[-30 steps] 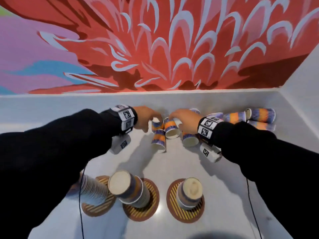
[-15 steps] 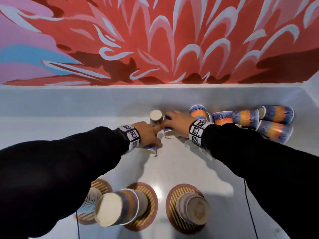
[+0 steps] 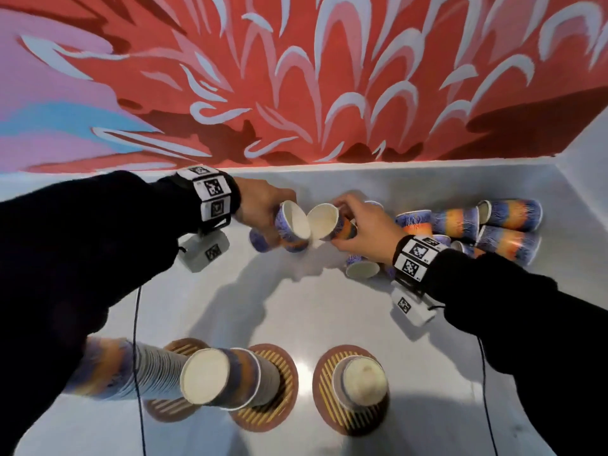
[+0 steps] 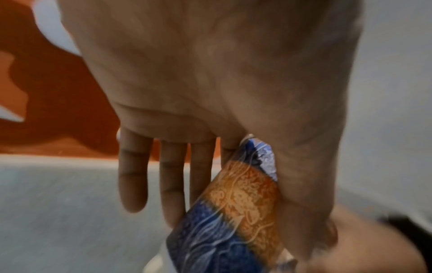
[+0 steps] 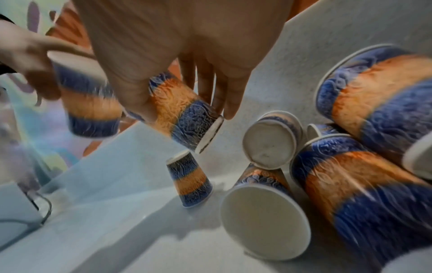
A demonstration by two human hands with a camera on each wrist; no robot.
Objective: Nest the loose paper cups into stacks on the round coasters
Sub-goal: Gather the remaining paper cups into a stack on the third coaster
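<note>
Between both sets of fingers, above the white table (image 3: pixel 296 307), two cups meet rim to rim. Left hand (image 3: pixel 260 202) grips one paper cup (image 3: pixel 291 225), thumb and fingers wrapped round it. Right hand (image 3: pixel 365 225) grips another cup (image 3: pixel 329 222) likewise. Loose cups (image 3: pixel 493 225) lie just right of right-hand fingers; three stacks (image 3: pixel 358 380) on coasters (image 3: pixel 322 383) sit well nearer the body.

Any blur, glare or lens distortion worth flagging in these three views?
Head view: sharp, wide-angle bending of the table edge, one glare spot between two coasters. Left wrist: soft overall, left hand fills the frame. Right wrist: motion blur on the left hand's cup; loose cups stretched at the edge.
</note>
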